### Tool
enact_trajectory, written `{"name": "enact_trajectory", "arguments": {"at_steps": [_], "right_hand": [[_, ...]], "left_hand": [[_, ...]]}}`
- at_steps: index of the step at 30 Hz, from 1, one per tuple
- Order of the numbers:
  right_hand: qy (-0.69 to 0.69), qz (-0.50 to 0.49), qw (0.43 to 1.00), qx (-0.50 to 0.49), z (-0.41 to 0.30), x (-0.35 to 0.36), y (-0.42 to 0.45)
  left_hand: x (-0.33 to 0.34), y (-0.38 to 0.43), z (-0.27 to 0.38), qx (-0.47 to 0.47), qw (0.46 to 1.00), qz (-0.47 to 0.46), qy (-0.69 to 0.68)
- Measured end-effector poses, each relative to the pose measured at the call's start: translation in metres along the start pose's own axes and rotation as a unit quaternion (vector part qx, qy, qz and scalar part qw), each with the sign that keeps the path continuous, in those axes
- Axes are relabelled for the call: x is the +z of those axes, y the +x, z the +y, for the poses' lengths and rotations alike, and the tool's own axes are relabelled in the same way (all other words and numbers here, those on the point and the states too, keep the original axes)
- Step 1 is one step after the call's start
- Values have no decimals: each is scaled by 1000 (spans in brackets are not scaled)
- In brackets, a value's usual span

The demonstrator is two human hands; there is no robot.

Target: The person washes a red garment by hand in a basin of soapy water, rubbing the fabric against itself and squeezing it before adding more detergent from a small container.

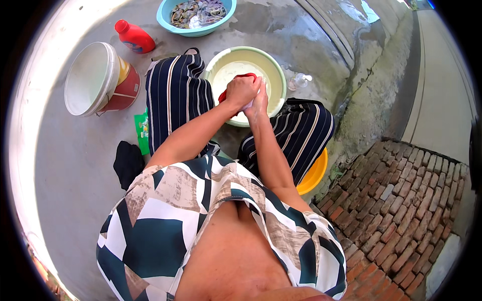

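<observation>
Between my knees stands a pale green basin [279, 71] with cloudy, whitish water in it. Over the water my left hand [241, 90] is closed on a red cloth [223, 97], which shows at both sides of the fist. Pressed against it, my right hand [260, 99] grips the same bundle. A whitish patch, cloth or suds, shows between the two wrists. The middle of the bundle is hidden by my fingers, so its shape is unclear.
Left are a white bucket [86, 79], a red detergent bottle [136, 37], a green packet [142, 131] and black cloth [128, 163]. Ahead, a blue basin [194, 32] holds wet clothes [197, 14]. Right are a clear pump bottle [299, 81], a yellow basin [318, 173] and brick paving [403, 195].
</observation>
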State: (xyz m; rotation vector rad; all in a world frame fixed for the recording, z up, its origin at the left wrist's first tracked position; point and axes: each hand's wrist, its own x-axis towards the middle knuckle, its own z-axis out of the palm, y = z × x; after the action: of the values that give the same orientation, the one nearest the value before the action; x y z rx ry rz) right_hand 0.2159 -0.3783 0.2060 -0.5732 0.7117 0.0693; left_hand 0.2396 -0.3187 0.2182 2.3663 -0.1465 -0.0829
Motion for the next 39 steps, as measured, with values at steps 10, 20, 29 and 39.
{"name": "enact_trajectory", "arguments": {"at_steps": [10, 20, 29, 39], "right_hand": [[-102, -52, 993, 12, -15, -5, 0], [-401, -246, 883, -5, -117, 30, -30], [-732, -191, 631, -173, -154, 32, -21], [-28, -156, 972, -175, -76, 10, 26]], "left_hand": [[7, 19, -19, -125, 988, 33, -84], [2, 34, -27, -44, 955, 49, -288], [-62, 30, 3, 78, 923, -159, -343], [-29, 34, 22, 58, 937, 114, -325]]}}
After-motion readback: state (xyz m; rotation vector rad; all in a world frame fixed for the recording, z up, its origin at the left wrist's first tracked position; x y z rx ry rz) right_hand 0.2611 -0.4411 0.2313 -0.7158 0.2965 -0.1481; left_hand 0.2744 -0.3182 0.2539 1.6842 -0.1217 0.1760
